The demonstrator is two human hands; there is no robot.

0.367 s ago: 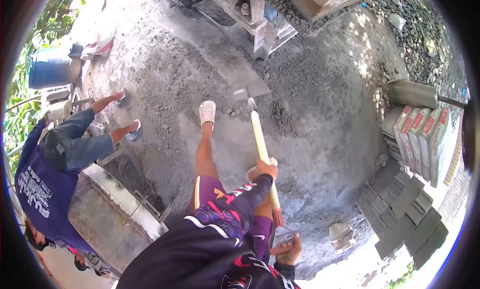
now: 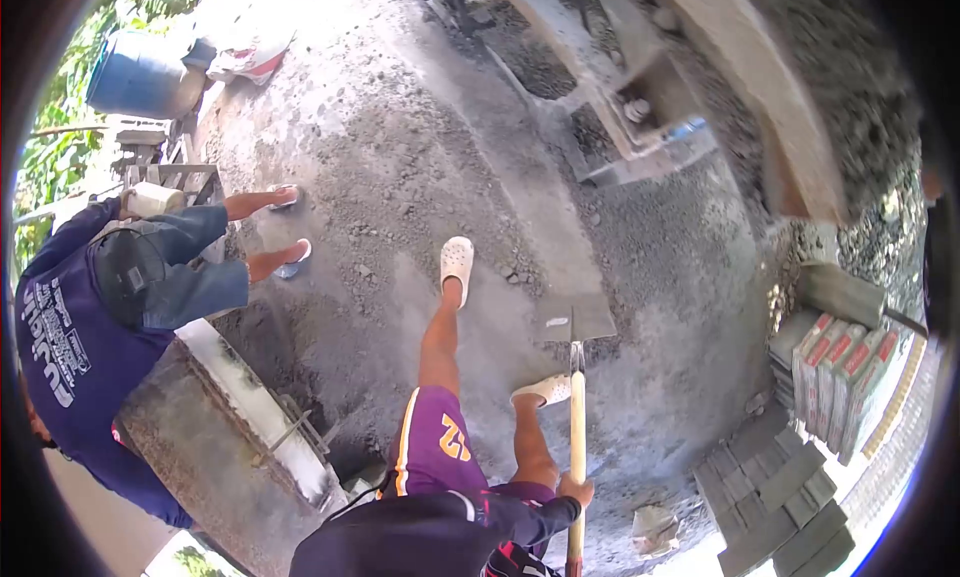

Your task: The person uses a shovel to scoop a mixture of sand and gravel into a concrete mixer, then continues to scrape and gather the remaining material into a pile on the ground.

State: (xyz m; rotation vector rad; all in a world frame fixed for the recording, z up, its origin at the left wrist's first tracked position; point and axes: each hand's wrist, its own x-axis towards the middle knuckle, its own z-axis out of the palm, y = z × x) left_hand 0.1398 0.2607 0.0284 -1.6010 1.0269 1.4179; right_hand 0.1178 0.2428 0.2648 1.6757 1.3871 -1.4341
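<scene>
My left hand [image 2: 575,489] is closed around the pale wooden handle of a shovel [image 2: 578,417]. The handle runs down past the lower edge of the picture. Its flat, square grey blade [image 2: 590,317] lies on the grey ground, just beyond my foot in a white clog [image 2: 545,388]. My other clog [image 2: 457,261] is planted further forward and to the left. My right hand is out of sight.
On the left, a person in a dark blue shirt [image 2: 80,347] stands beside a concrete slab [image 2: 205,447]. A blue drum [image 2: 140,74] is behind. To the right are stacked cement bags [image 2: 845,377] and grey blocks [image 2: 765,497]. A concrete frame [image 2: 650,157] stands ahead.
The view has swung, and the shovel blade appears lower and further right. My left hand still grips the handle. My right hand, seen earlier near the handle's end, has left the picture.
</scene>
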